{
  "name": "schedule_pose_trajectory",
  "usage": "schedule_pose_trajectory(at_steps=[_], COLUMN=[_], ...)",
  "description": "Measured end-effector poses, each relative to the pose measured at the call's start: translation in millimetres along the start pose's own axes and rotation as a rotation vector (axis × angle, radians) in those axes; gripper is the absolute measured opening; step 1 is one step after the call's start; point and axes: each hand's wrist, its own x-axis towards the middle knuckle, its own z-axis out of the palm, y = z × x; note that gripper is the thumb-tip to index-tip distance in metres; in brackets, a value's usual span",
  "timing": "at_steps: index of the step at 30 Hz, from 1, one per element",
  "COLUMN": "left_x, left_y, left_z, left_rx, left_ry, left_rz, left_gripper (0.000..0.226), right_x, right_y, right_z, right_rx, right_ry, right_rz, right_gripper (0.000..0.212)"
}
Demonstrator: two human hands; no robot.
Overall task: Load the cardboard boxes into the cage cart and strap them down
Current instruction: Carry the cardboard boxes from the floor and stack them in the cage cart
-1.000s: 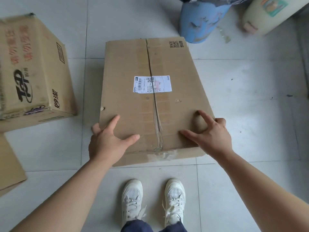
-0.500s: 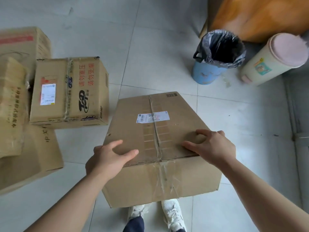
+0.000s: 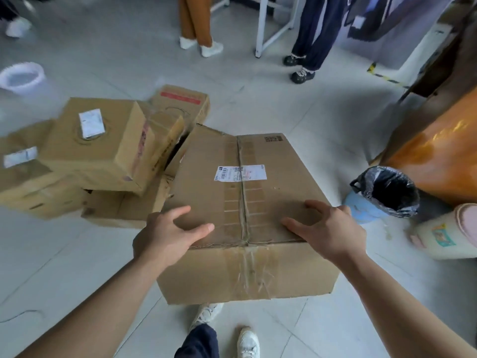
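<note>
A large taped cardboard box (image 3: 273, 192) with a white shipping label on top is held up off the floor in front of me. My left hand (image 3: 167, 236) grips its near left corner, thumb on top. My right hand (image 3: 327, 228) grips the near right corner, fingers spread over the lid. A heap of other cardboard boxes (image 3: 103, 148) lies on the tiled floor to the left, some stacked and tilted. No cage cart and no strap appear in view.
A blue bin with a black bag (image 3: 384, 195) and a cream bin (image 3: 444, 233) stand at the right, beside an orange-brown piece of furniture (image 3: 438, 161). Two people's legs (image 3: 309, 34) and a white frame stand at the back. A white basket (image 3: 22, 77) sits far left.
The box has come up off the floor in both hands. My view has lifted, so the far room, the standing people and more of the box heap now show.
</note>
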Motion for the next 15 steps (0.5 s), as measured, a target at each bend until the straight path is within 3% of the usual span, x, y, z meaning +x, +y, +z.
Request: schedule_pose_trajectory(at_steps=[8, 15], left_x=[-92, -164], left_y=[-48, -131], left_z=[-129, -212], left_rx=[-0.111, -0.203], left_ry=[0.31, 0.537], left_rz=[-0.111, -0.276], left_gripper=[0.078, 0.08], right_x=[-57, -124], right_y=[-120, -249], right_z=[-70, -88], right_rx=[0.025, 0.003], right_ry=[0.055, 0.001], right_rz=[-0.318, -0.625], right_gripper=[0.084, 0.083])
